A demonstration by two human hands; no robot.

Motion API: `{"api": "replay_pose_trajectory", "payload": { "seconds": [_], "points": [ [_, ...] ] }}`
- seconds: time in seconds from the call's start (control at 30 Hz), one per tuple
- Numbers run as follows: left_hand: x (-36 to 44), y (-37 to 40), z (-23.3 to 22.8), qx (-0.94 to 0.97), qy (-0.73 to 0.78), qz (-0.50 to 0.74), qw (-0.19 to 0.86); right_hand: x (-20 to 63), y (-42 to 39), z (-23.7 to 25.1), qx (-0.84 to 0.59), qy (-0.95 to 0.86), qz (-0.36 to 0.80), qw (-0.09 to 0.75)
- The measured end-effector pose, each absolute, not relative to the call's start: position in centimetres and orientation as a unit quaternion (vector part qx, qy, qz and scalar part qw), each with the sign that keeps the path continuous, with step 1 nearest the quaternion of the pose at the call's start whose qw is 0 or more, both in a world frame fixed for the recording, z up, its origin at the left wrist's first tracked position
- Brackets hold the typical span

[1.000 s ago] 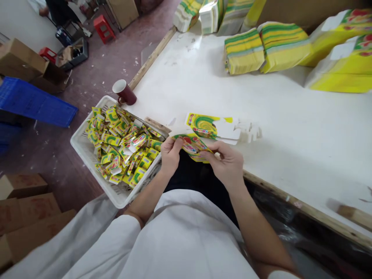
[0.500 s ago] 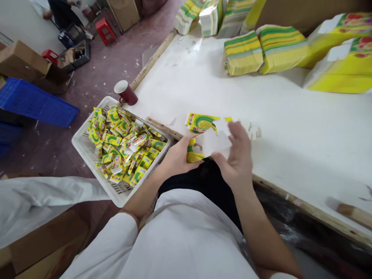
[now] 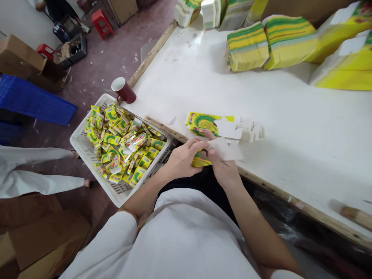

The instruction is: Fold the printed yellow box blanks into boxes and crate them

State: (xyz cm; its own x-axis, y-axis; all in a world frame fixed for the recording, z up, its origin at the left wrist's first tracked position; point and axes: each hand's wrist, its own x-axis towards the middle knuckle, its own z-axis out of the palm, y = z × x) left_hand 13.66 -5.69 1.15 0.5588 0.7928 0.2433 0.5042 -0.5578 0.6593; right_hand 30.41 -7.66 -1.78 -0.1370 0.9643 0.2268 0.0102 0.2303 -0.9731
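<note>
- Two hands meet at the near edge of the white surface (image 3: 290,128): my left hand (image 3: 181,161) and my right hand (image 3: 222,168) both pinch one flat yellow-green carton blank (image 3: 216,152), white side up, printed end showing between my thumbs.
- My left hand's fingers curl over the printed end; my right thumb presses on the white flap, the other fingers under it and out of sight.
- At 12 o'clock from my hands, just beside the blank, lies a small pile of flat cartons (image 3: 212,124), with white die-cut tabs fanned out toward 2 o'clock.
- At 9 o'clock, close to my left wrist, sits a white basket (image 3: 80,144) heaped with small yellow-green packets (image 3: 122,141); it hangs off the wooden edge of the surface.
- At 10 o'clock, beyond the basket, a dark red mug (image 3: 124,90) stands at the corner of the surface.
- At 1 o'clock, well apart, bundles of yellow-green printed stock (image 3: 270,42) line the far side.
- At 8 o'clock, another person's white-trousered legs (image 3: 37,170) cross the floor, near brown cardboard boxes (image 3: 31,236).
- At 10 o'clock, far off on the floor, lies a blue crate (image 3: 35,102).
</note>
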Motion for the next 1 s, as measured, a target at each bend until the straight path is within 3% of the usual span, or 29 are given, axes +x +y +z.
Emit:
{"api": "replay_pose_trajectory", "payload": {
  "seconds": [0.2, 0.3, 0.37, 0.5, 0.63, 0.8, 1.0],
  "points": [
    [13.4, -5.4, -0.3, 0.812, 0.363, 0.324, 0.322, 30.5, -8.5, -0.7, -0.360, -0.773, 0.279, 0.443],
    [13.6, -5.7, -0.5, 0.734, 0.479, 0.387, 0.288, 31.3, -8.2, -1.5, -0.427, -0.730, 0.232, 0.481],
    [13.7, -6.0, -0.3, 0.652, 0.550, 0.409, 0.325, 31.8, -7.9, -1.9, -0.475, -0.685, 0.210, 0.511],
    [13.4, -6.3, 0.6, 0.497, 0.546, 0.469, 0.484, 32.1, -7.6, -2.0, -0.458, -0.724, 0.181, 0.484],
    [13.0, -6.0, 1.4, 0.435, 0.540, 0.527, 0.491, 31.9, -7.8, -1.6, -0.432, -0.748, 0.142, 0.483],
    [13.0, -5.6, 1.6, 0.375, 0.532, 0.484, 0.585, 32.1, -7.9, -1.3, -0.458, -0.744, 0.102, 0.475],
    [13.4, -5.1, 2.1, 0.357, 0.530, 0.502, 0.582, 33.1, -7.7, -1.0, -0.431, -0.768, 0.190, 0.434]
  ]
}}
